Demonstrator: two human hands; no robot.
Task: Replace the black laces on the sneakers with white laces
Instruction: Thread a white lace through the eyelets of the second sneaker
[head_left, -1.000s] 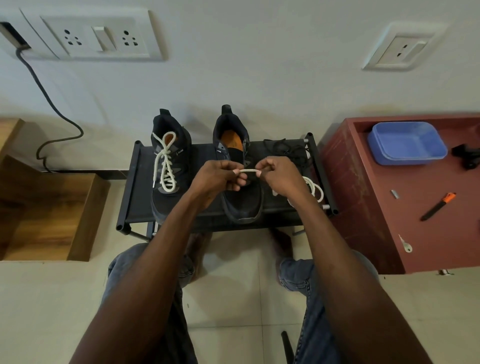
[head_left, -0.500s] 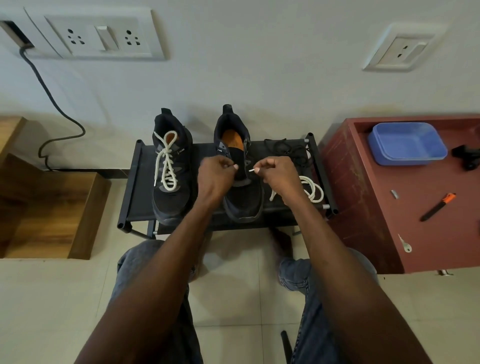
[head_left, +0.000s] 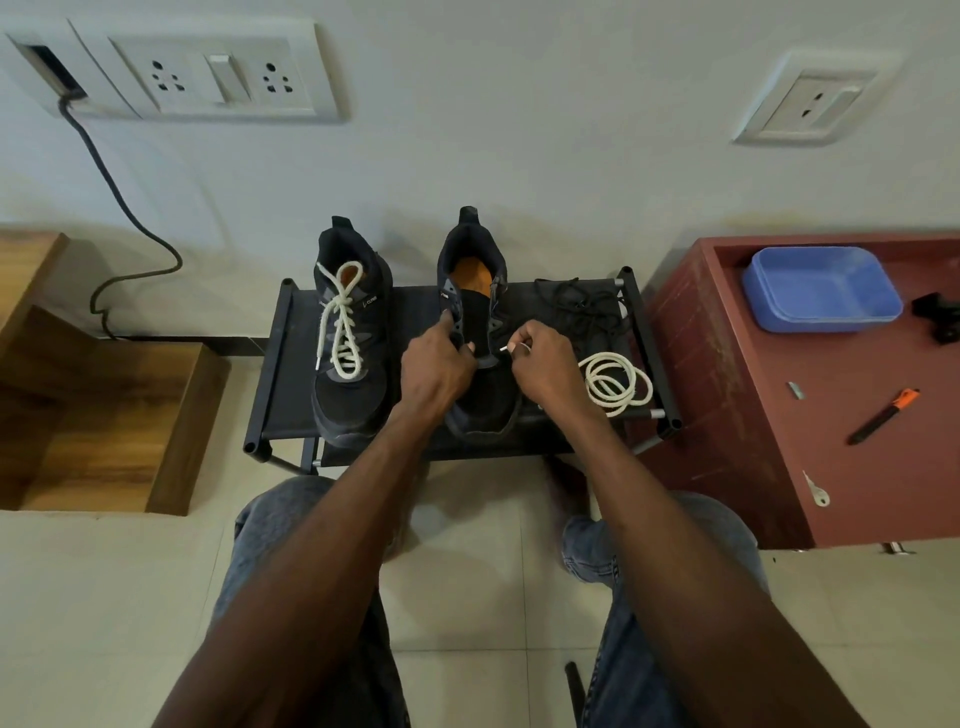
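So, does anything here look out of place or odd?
Only small things: the removed black laces lie tangled on the rack behind the right hand, and a key lies loose on the red cabinet.

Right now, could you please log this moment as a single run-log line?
left hand: holds unlaced sneaker | right hand: pinches white lace tip near eyelets | other sneaker: white-laced | black laces: removed, on rack

Small white brand marks stand on two items only. One sits on the side panel of the black mesh sneaker with white laces (head_left: 349, 332), beside the lacing; the lettering is too small to read. A similar mark sits on the collar of the unlaced black sneaker with an orange insole (head_left: 475, 312), equally illegible.
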